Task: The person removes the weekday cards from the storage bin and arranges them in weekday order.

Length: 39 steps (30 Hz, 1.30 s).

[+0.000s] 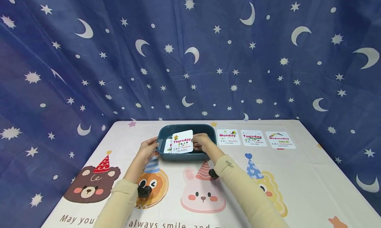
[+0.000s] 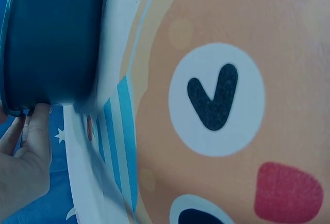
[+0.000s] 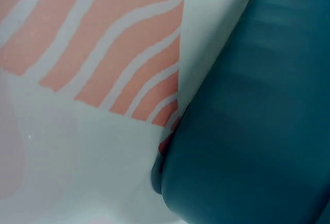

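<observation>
The right hand [image 1: 203, 142] pinches the Thursday card [image 1: 183, 142] at its three-o'clock edge over the bin [image 1: 184, 157], perhaps leaving its words readable, while the left hand [image 1: 148, 149] grips the bin at nine o'clock, seemingly for steadiness.

Two hands in play, the left hand [image 1: 148, 149] and the right hand [image 1: 203, 142], with two cream sleeves [image 1: 247, 188] and just one teal basin [image 1: 178, 157]! Five white cards in sight: three in a row, Monday [image 1: 228, 137], Tuesday [image 1: 253, 138] and Wednesday [image 1: 280, 140], plus two at the basin, the Thursday card [image 1: 182, 142] and a partly covered card [image 1: 168, 148]. On one tablecloth [image 1: 312, 188], count four cartoon faces [image 1: 203, 201] and four party hats [image 1: 102, 163]!
</observation>
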Each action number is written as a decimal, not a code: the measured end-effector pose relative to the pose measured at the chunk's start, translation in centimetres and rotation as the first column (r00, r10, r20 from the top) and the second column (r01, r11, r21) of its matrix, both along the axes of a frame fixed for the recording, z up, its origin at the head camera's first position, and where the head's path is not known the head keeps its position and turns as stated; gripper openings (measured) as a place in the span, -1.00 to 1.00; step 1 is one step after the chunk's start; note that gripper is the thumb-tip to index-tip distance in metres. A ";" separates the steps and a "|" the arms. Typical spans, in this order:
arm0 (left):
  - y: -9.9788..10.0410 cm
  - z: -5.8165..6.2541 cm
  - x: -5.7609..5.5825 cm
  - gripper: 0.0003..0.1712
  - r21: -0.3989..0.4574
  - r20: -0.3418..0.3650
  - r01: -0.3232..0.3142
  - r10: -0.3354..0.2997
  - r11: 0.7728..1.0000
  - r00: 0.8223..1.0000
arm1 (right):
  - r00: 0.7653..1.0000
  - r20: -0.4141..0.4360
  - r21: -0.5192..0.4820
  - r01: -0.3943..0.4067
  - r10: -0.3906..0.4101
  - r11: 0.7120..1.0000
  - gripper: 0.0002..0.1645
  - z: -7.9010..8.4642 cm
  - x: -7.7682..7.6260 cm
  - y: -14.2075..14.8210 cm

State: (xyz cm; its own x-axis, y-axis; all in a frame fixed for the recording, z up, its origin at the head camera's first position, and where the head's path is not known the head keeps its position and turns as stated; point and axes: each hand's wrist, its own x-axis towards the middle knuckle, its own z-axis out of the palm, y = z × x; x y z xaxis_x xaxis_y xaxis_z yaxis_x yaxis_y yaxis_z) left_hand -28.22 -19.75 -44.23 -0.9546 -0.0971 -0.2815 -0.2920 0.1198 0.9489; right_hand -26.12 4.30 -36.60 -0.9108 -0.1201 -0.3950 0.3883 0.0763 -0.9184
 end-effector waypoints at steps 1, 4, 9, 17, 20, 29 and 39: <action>0.0 0.0 0.0 -0.47 -0.002 -0.001 -0.001 0.001 1.000 1.000 | 0.999 0.037 0.028 0.032 -0.033 0.999 -0.58 -1.0 -1.3 -0.5; 0.0 0.0 0.1 -0.47 -0.007 -0.002 -0.002 0.002 1.000 1.000 | 0.997 0.042 0.029 0.067 -0.068 0.997 -0.64 -4.5 -4.5 -0.6; 0.0 0.0 0.1 -0.47 -0.007 -0.002 -0.001 0.000 1.000 1.000 | 1.000 -0.016 -0.030 0.019 -0.020 0.999 -0.67 -6.4 -5.8 0.1; 0.0 0.0 0.0 -0.47 -0.009 -0.006 0.012 -0.012 1.000 1.000 | 0.999 -0.040 -0.030 0.026 -0.027 0.999 -0.64 -5.5 -5.4 0.8; 0.1 -0.1 -0.1 -0.48 -0.013 0.000 0.006 -0.006 1.000 1.000 | 0.998 -0.050 -0.034 0.030 -0.032 0.999 -0.62 -5.1 -5.2 1.3; 0.3 -0.3 -0.2 -0.48 -0.020 -0.004 0.001 -0.001 1.000 1.000 | 0.997 -0.064 -0.116 0.031 -0.039 0.993 -0.58 -3.9 -4.4 3.2; 0.1 -0.2 0.0 -0.46 -0.014 -0.014 0.013 -0.013 1.000 1.000 | 0.997 -0.063 -0.154 0.030 -0.040 0.988 -0.53 -2.9 -3.5 5.1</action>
